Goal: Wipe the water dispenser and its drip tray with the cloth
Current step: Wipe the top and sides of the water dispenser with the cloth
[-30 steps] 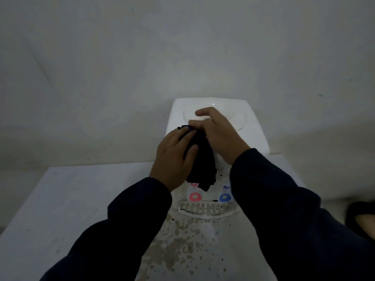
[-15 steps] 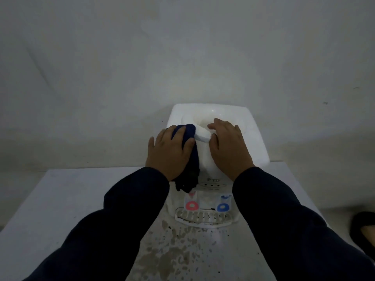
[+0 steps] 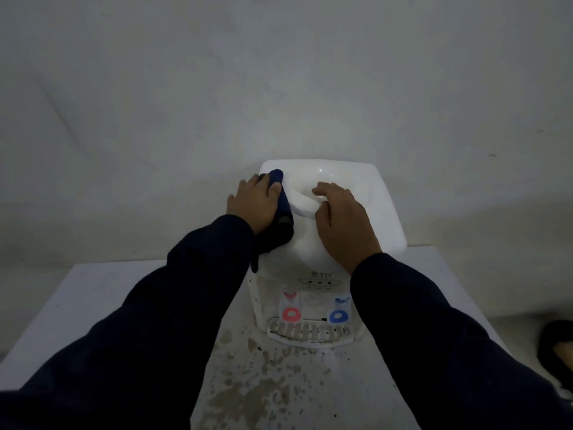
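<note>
A white countertop water dispenser [image 3: 381, 212] stands on a white table against the wall, with a red tap [image 3: 290, 314] and a blue tap [image 3: 338, 316] on its front. Its slotted drip tray [image 3: 310, 334] sits below the taps and looks grimy. My left hand [image 3: 254, 201] presses a dark blue cloth [image 3: 280, 218] flat on the top left edge of the dispenser. My right hand [image 3: 344, 218] rests on the top, fingers curled over the rim of the round bottle recess, holding nothing.
The white table [image 3: 93, 305] carries brown stains and specks [image 3: 263, 386] in front of the dispenser. A plain wall rises right behind it. A dark sandal with a foot [image 3: 558, 349] shows on the floor at the right edge.
My left hand slid the cloth from the middle front of the top out to the left back corner. My right hand shifted right and now grips the recess rim.
</note>
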